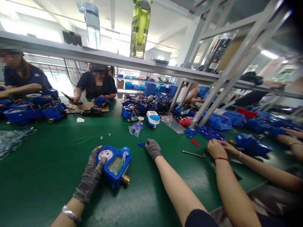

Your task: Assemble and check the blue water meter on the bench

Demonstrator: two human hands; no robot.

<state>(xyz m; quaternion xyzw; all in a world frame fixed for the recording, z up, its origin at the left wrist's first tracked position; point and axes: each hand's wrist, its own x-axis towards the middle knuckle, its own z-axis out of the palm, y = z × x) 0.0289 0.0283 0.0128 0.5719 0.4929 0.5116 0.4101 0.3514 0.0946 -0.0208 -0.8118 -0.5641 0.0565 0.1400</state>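
My left hand [91,173], in a grey fingerless-style glove, is closed around the left side of a blue water meter [117,167]. The meter has a round white dial, a rectangular display window and a brass threaded end at lower right. Further right, my gloved right hand [152,148] rests low over the table with its fingers curled together. Its fingertips are beside several small blue pieces [141,144]; whether one is pinched in them is hidden. Behind that hand lie a clear plastic bag [135,129] and a finished-looking meter [153,119] with a white and blue cover.
A bent metal rod [193,154] and a red ring [195,143] lie on the green table [71,189]. At right, a co-worker's hands [217,148] work close by. Many blue meters [144,104] pile up behind. A shelf [113,56] with bottles crosses above.
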